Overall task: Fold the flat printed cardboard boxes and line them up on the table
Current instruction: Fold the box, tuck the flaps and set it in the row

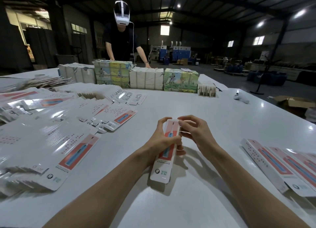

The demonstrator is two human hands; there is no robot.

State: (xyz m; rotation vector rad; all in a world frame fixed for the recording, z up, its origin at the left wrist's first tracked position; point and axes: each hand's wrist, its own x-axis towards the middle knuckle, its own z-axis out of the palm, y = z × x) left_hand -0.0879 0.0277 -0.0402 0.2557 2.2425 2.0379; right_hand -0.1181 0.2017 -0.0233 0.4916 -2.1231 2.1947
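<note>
A long narrow printed box point(162, 169), white with a red and blue panel, is held above the white table point(196, 104) in front of me. My left hand point(162, 138) grips its middle, fingers curled round the sides. My right hand point(193, 130) pinches the far top end with its fingertips. Flat printed blanks point(51, 152) lie fanned out in piles on the left. Several folded boxes point(280, 164) lie side by side in a row at the right edge.
Bundled stacks of printed cartons point(112, 75) line the table's far side, where a person wearing a white headset point(121, 13) leans on them. A white controller point(241, 97) lies at the far right. An open brown carton point(294, 102) sits on the floor beyond the table.
</note>
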